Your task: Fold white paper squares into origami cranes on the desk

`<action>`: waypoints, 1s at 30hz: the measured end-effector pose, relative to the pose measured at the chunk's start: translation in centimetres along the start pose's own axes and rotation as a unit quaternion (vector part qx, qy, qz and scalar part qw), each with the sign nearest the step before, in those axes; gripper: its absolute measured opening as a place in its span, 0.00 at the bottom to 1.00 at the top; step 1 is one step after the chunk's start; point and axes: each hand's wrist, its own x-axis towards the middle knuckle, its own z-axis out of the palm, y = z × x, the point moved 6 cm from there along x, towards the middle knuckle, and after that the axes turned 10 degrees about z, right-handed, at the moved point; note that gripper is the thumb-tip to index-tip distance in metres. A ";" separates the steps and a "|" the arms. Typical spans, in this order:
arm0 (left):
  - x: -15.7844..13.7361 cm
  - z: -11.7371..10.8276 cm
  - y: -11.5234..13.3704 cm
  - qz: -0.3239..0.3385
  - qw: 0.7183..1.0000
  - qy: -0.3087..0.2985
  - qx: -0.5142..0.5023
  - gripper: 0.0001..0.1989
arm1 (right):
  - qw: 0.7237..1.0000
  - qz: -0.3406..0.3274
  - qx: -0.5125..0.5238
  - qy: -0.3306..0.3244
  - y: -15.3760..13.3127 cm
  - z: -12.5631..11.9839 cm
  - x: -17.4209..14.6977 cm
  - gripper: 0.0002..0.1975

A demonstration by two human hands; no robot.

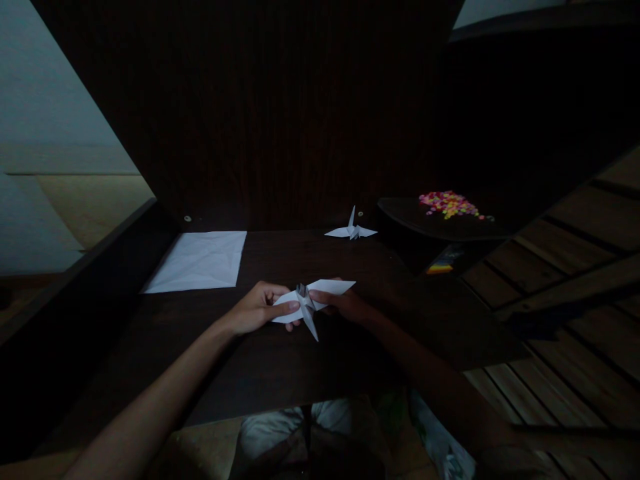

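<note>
A white folded paper crane (306,303) is held above the dark desk, its two wings spread to left and right and a narrow point aimed toward me. My left hand (257,308) pinches the left wing, thumb on top and fingers beneath. On the other side, my right hand (343,303) grips the right wing near the body, its thumb pressed on the paper; most of its fingers are hidden below. A second white paper crane (353,231) rests at the back of the desk, wings out and one point upward.
A creased white paper sheet (203,261) lies at the back left of the dark desk (280,257). Small pink and yellow pieces (453,204) are heaped on a rounded shelf (405,212) at right. A raised side board (85,280) borders the left, and a tall panel (280,120) the back.
</note>
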 end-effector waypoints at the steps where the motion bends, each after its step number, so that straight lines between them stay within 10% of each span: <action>1: 0.0 0.0 0.0 0.000 1.000 0.001 0.000 0.13 | 1.000 0.003 0.009 0.001 0.1 -0.1 0.0 0.16; 30: -0.1 -1.1 -1.0 -0.022 0.998 0.040 -0.039 0.14 | 0.985 0.066 0.150 0.051 1.3 -1.7 0.7 0.13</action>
